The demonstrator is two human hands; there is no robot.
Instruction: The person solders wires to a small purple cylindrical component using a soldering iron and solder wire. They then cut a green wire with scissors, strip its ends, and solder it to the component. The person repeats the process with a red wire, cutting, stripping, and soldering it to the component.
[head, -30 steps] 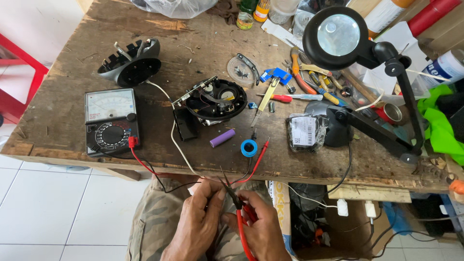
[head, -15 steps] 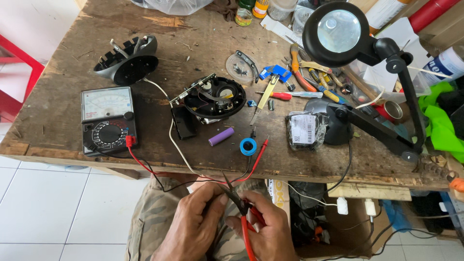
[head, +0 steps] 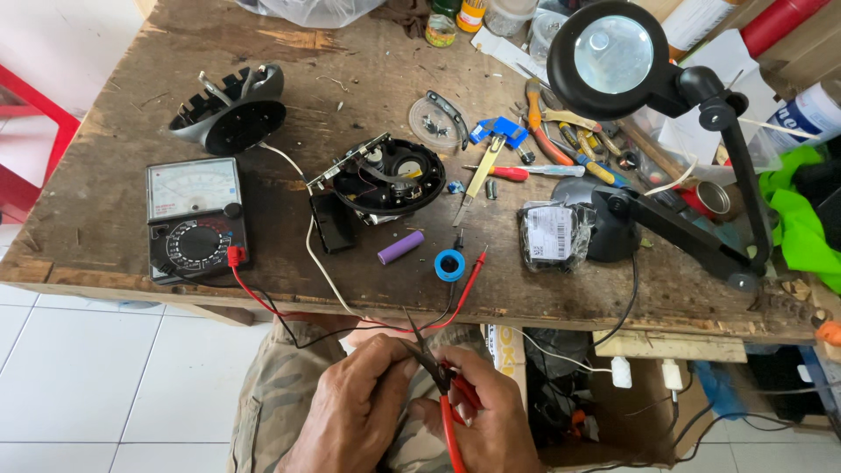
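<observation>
Below the bench edge, the left hand (head: 355, 398) pinched a thin, limp white wire (head: 320, 271) while the right hand (head: 482, 416) gripped light, stiff red-handled pliers (head: 442, 394) by their handles.

A small repair workshop. The worn wooden counter (head: 114, 219) carries a meter (head: 194, 219), a magnifier lamp (head: 613, 57) and scattered screwdrivers (head: 526, 172).

Both hands, the left hand (head: 355, 407) and right hand (head: 486, 420), are drawing nearer while gripping the red-handled needle-nose pliers (head: 438, 385).
</observation>
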